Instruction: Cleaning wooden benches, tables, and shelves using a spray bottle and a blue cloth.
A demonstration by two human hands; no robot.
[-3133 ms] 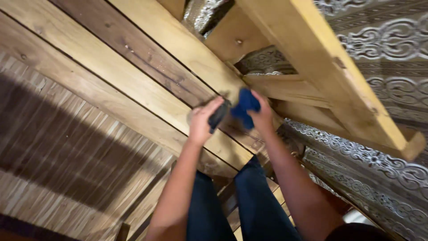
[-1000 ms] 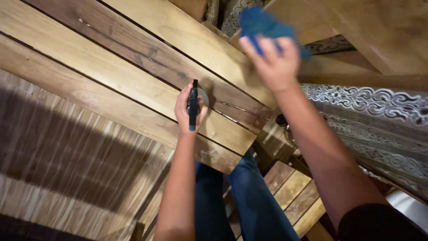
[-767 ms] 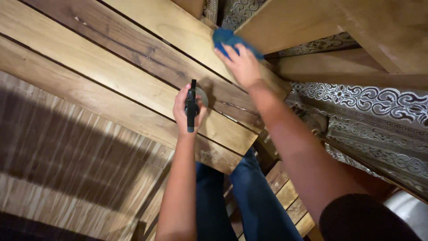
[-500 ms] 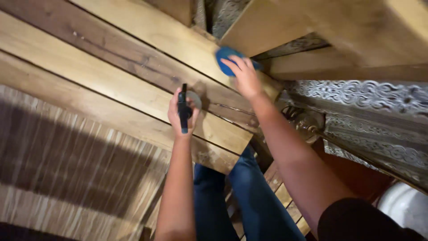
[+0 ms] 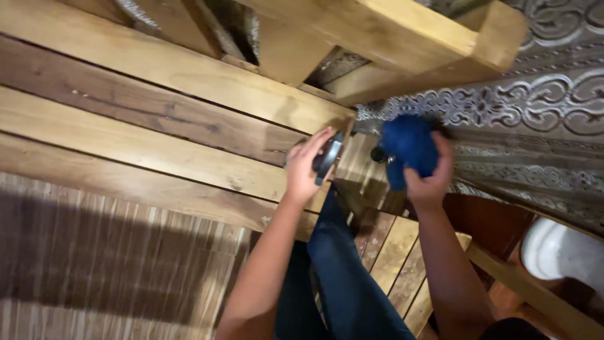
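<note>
My left hand [image 5: 305, 167] grips a small black tool with a round metal part [image 5: 328, 158], held against the end of the wooden planks [image 5: 157, 135]. My right hand [image 5: 428, 179] is closed around a blue cloth [image 5: 408, 146] just to the right of the tool, in front of a carved patterned panel [image 5: 528, 113]. The two hands are a short distance apart. Part of the tool is hidden by my fingers.
Light wooden beams [image 5: 390, 38] cross overhead at the top. A slatted wooden surface [image 5: 107, 264] lies at lower left. My legs in dark blue trousers [image 5: 343, 277] stand on wooden floor slats [image 5: 396, 252]. A white round vessel [image 5: 557, 252] sits at lower right.
My right hand brought the blue cloth down from the upper beam to beside the tool. My left hand, with the tool, has shifted right to the planks' end. The view has shifted.
</note>
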